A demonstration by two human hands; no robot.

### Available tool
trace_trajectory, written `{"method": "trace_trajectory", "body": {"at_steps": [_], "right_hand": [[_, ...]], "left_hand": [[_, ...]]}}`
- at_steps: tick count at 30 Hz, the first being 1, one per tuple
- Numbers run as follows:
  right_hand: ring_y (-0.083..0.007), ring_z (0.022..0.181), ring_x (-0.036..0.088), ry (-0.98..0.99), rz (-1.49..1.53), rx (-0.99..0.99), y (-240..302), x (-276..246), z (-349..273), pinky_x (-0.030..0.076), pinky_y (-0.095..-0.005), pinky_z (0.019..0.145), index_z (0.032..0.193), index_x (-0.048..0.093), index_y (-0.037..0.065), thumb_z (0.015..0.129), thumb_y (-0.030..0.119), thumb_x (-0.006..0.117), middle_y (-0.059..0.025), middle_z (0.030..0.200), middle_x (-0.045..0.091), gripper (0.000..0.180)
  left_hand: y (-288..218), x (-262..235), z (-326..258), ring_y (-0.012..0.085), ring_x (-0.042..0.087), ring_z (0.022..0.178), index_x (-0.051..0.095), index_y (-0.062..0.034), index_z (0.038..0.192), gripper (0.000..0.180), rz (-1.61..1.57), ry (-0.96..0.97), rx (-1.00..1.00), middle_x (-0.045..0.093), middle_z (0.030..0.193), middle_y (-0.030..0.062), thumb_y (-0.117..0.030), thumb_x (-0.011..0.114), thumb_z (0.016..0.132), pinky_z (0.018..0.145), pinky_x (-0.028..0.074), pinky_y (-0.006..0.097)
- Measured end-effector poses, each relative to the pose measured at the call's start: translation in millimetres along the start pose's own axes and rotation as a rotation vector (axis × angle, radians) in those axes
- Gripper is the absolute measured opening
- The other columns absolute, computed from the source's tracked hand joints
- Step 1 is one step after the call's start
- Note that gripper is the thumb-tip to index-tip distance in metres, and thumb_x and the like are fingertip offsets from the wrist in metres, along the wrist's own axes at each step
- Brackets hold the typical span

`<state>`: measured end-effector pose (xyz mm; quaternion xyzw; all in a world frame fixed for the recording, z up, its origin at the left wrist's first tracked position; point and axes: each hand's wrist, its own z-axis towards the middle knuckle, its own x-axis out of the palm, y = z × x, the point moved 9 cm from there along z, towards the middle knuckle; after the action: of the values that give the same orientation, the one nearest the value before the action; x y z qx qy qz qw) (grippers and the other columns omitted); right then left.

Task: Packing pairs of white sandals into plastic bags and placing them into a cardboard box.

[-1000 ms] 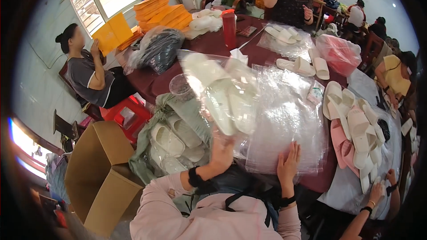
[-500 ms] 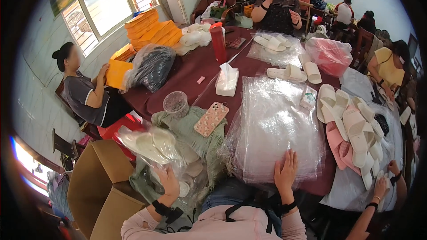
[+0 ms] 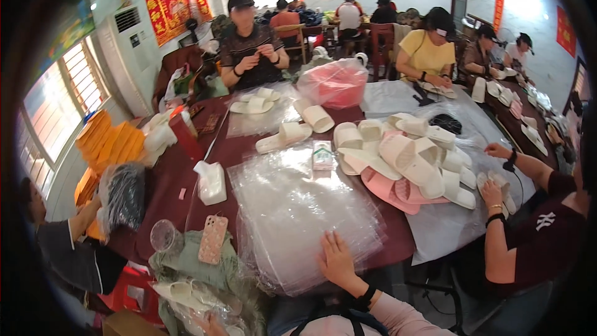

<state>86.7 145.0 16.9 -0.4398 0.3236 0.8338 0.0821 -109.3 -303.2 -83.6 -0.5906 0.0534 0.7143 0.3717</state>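
Slippers (image 3: 404, 162), phone (image 3: 212, 239) flank bag stack (image 3: 298, 211).

The dark red table (image 3: 186, 180) carries a stack of clear plastic bags (image 3: 298, 211), a heap of slippers (image 3: 404, 162), a tissue pack (image 3: 211, 182) and a phone (image 3: 212, 239).

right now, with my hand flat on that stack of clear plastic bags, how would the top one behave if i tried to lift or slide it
Likely floppy: the clear plastic bags look thin and wrinkled, sagging over the table edge. Probably slippery too, since the glossy sheets lie loosely fanned under your right hand, so several may slide together. It should be very light, and may cling to the sheet below.
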Motion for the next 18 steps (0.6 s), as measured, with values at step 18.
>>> {"method": "trace_trajectory", "body": {"at_steps": [18], "right_hand": [[-0.0415,0.130,0.038,-0.062,-0.034,-0.026,0.3,-5.8,0.6,0.035,-0.0510,0.103,0.129,0.047,0.000,0.087,0.029,0.058,-0.0212,0.138,0.044,0.052]], "left_hand": [[87.9,6.4,19.2,0.0380,0.049,0.117,0.035,0.0022,0.138,0.052,-0.112,0.058,-0.623,0.049,0.131,0.0222,-0.019,0.050,0.093,0.099,0.040,0.047]]}}
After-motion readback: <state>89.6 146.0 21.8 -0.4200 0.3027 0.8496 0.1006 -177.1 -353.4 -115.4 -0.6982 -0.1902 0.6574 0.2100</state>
